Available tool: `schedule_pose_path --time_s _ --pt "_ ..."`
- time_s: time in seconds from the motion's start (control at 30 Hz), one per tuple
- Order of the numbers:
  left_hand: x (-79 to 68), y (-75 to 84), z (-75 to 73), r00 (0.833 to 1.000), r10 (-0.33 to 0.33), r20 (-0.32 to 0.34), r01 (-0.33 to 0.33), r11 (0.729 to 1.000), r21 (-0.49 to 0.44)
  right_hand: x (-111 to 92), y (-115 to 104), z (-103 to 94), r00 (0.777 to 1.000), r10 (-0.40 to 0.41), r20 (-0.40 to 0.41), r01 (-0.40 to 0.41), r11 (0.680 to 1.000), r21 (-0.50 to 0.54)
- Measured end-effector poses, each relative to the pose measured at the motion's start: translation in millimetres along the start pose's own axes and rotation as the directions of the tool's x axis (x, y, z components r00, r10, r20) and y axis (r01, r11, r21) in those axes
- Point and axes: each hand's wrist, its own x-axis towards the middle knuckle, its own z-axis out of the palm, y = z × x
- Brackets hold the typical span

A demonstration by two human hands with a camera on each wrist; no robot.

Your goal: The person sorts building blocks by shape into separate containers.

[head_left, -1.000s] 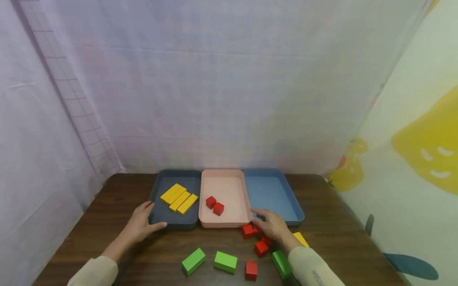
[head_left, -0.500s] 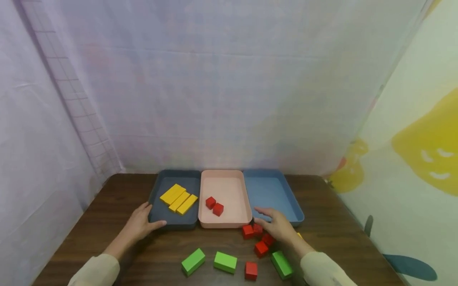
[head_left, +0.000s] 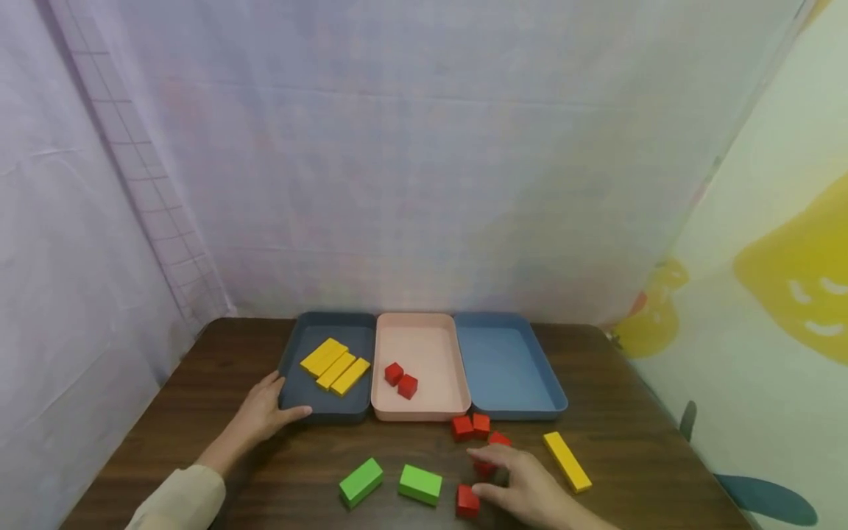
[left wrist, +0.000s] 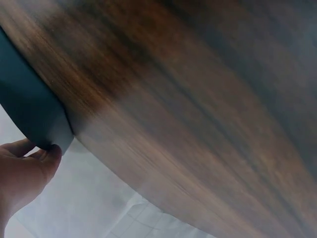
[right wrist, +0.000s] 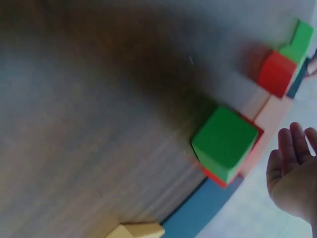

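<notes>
My left hand (head_left: 261, 412) grips the near left corner of the dark blue tray (head_left: 291, 346); the left wrist view shows its fingers (left wrist: 48, 157) on that tray's corner. Several yellow blocks (head_left: 334, 366) lie inside. My right hand (head_left: 523, 482) hovers over the red cubes at the front right, thumb and fingers apart, holding nothing. One red cube (head_left: 467, 500) is by its thumb, another is partly covered by its fingers. In the right wrist view the hand (right wrist: 297, 178) appears beyond a green block (right wrist: 225, 139), which the head view hides beneath the hand.
The pink tray (head_left: 430, 331) holds two red cubes (head_left: 400, 380). Beside it stands a light blue tray (head_left: 506, 361). Two green blocks (head_left: 420, 484) lie in front on the wooden table (head_left: 285, 500). A long yellow block (head_left: 567, 462) lies at the right. Cloth hangs behind.
My right hand has drawn back from the trays' front edge toward me, over the nearer red cubes. The long yellow block is now uncovered. My left hand stays at the dark blue tray.
</notes>
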Motion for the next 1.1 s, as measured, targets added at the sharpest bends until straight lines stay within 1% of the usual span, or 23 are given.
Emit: schedule_pose_path --time_s 0.07,0.1,0.2,0.23,0.3,0.43,0.63,0.7,0.77,0.87,0.9,1.0,1.1 --pt "0.0 0.3 0.1 1.000 -0.009 0.005 0.009 1.000 -0.002 -2 -2 3.5 0.995 0.060 0.074 -0.061 0.998 0.001" --pt "-0.1 0.5 0.1 1.000 -0.014 0.009 0.014 1.000 -0.003 -2 -2 5.7 0.992 0.079 0.102 -0.078 0.997 -0.009" --pt "0.3 0.4 -0.1 1.000 -0.021 0.011 0.021 1.000 -0.006 -1 0 11.5 0.982 0.107 0.156 -0.104 0.994 -0.027" --pt "0.3 0.1 -0.2 1.000 -0.022 0.013 0.022 1.000 -0.008 -1 2 13.3 0.980 0.103 0.167 -0.099 0.994 -0.036" --pt "0.4 -0.7 -0.3 1.000 -0.019 0.014 0.019 1.000 -0.010 0 4 16.3 0.983 0.076 0.170 -0.067 0.996 -0.056" --pt "0.9 -1.1 -0.1 1.000 -0.015 0.016 0.015 1.000 -0.007 2 5 19.3 0.985 0.051 0.167 -0.037 0.995 -0.088" --pt "0.9 1.1 0.4 1.000 -0.026 0.018 0.026 1.000 -0.017 5 3 20.6 0.976 0.065 0.207 -0.050 0.996 -0.077" --pt "0.5 1.9 0.0 0.999 -0.030 0.016 0.030 0.999 -0.022 6 3 21.1 0.972 0.082 0.220 -0.070 0.996 -0.062" --pt "0.1 2.2 -0.4 0.999 -0.031 0.013 0.032 0.999 -0.018 7 3 21.5 0.972 0.078 0.221 -0.070 0.997 -0.044" --pt "-0.5 2.1 -0.9 0.999 -0.040 0.017 0.040 0.999 -0.019 8 2 20.0 0.976 0.081 0.201 -0.079 0.997 -0.019" --pt "-0.4 2.0 -0.9 0.999 -0.041 0.019 0.041 0.999 -0.016 8 2 19.0 0.982 0.065 0.176 -0.062 0.998 -0.025" --pt "-0.1 1.8 -0.6 0.999 -0.041 0.019 0.042 0.999 -0.019 12 1 14.0 0.998 0.013 0.061 -0.009 0.998 -0.065" --pt "0.0 1.7 -0.6 0.999 -0.044 0.019 0.044 0.999 -0.012 21 0 7.9 0.997 -0.034 -0.065 0.027 0.995 -0.094"
